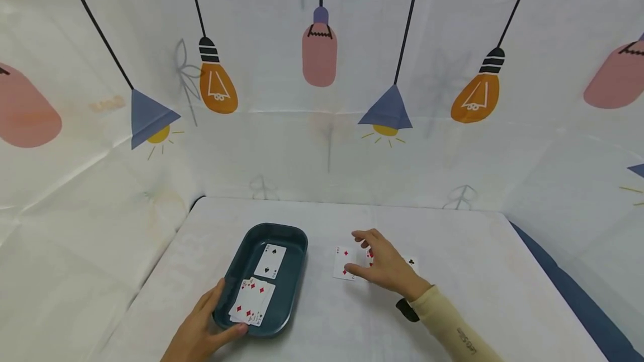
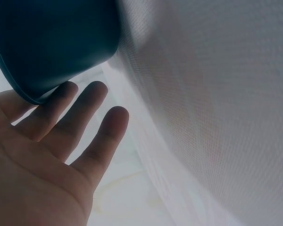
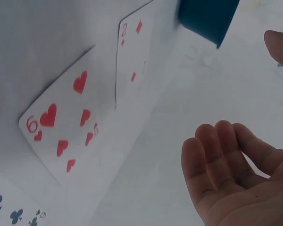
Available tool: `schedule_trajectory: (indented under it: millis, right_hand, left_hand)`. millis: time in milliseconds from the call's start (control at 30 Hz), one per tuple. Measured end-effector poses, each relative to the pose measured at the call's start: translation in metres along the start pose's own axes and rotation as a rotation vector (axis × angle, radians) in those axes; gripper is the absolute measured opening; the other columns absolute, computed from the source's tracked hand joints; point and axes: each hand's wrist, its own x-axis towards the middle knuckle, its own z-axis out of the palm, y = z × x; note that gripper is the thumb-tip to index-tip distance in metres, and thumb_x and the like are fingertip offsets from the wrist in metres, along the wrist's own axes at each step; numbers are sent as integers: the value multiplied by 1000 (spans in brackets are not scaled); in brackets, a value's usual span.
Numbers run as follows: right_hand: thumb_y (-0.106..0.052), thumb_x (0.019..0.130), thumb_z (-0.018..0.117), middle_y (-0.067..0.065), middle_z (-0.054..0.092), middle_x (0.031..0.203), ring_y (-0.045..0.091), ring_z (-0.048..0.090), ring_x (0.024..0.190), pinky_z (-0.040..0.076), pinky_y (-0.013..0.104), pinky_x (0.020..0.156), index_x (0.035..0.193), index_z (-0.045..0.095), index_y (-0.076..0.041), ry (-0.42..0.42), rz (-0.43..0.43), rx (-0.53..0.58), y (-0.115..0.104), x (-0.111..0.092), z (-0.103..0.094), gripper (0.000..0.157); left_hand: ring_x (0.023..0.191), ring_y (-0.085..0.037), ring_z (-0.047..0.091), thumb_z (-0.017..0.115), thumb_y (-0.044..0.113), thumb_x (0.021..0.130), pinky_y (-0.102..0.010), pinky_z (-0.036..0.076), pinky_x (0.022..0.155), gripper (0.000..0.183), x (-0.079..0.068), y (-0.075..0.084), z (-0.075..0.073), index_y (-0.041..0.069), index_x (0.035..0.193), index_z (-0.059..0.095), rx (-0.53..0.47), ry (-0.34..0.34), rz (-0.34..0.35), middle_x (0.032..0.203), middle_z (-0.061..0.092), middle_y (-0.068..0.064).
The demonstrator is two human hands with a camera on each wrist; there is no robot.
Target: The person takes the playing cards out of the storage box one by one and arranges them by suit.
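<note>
My left hand [image 1: 198, 325] rests at the near left corner of a dark teal tray [image 1: 302, 242], fingers along its outer side and thumb at the near rim. In the left wrist view the fingers are extended and spread. Inside the tray lie a spade card [image 1: 270, 262] and overlapping diamond cards [image 1: 251, 299]. My right hand [image 1: 384, 266] hovers over the cards on the table, thumb and fingers apart, holding nothing. Below it are a two of diamonds [image 3: 133, 49], a six of hearts [image 3: 61, 125] and a club card [image 3: 9, 205], side by side and face up.
A white cloth covers the table [image 1: 483, 278]. Behind it hangs a pale sheet [image 1: 282, 144] printed with lamps and bulbs, and another part of the sheet runs along the left side. Blue fabric [image 1: 568, 289] shows past the right edge.
</note>
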Motion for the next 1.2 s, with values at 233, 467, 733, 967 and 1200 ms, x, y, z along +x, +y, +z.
schedule_trajectory:
  millis: [233, 467, 733, 967, 1200]
  right_hand:
    - [-53, 83, 80, -9, 54, 127, 24, 60, 109, 54, 39, 91, 143, 53, -14, -22, -51, 39, -16, 7, 16, 77]
    - [-53, 84, 79, -7, 54, 127, 16, 58, 108, 54, 34, 88, 144, 52, -12, -26, -74, 7, -32, 17, 30, 77]
    - [-49, 85, 80, 1, 55, 131, 18, 57, 112, 54, 34, 93, 145, 51, -11, -33, -109, -10, -54, 34, 42, 77]
    - [-54, 85, 79, -1, 53, 133, 16, 57, 114, 54, 32, 94, 147, 49, -12, -64, -76, -13, -70, 45, 50, 81]
    - [-56, 85, 77, 0, 52, 134, 22, 57, 117, 54, 33, 96, 147, 49, -12, -100, -41, -6, -80, 53, 57, 81]
  left_hand:
    - [128, -49, 45, 81, 69, 68, -69, 43, 100, 127, 1, 0, 0, 9, 162, 20, -9, -8, -6, 155, 33, -29]
    - [129, -48, 44, 81, 70, 68, -69, 42, 100, 128, 0, 1, -1, 10, 163, 19, -16, -7, -11, 156, 32, -28]
    - [129, -49, 45, 81, 68, 70, -69, 43, 100, 126, 0, 1, -1, 10, 163, 19, -5, -8, -5, 155, 33, -29]
    - [129, -50, 44, 82, 67, 70, -69, 43, 100, 126, 1, 0, 0, 10, 163, 19, -6, -12, -7, 155, 33, -29]
    - [128, -50, 45, 81, 68, 69, -70, 43, 98, 127, 0, 0, 0, 9, 162, 19, -8, -14, -12, 154, 33, -30]
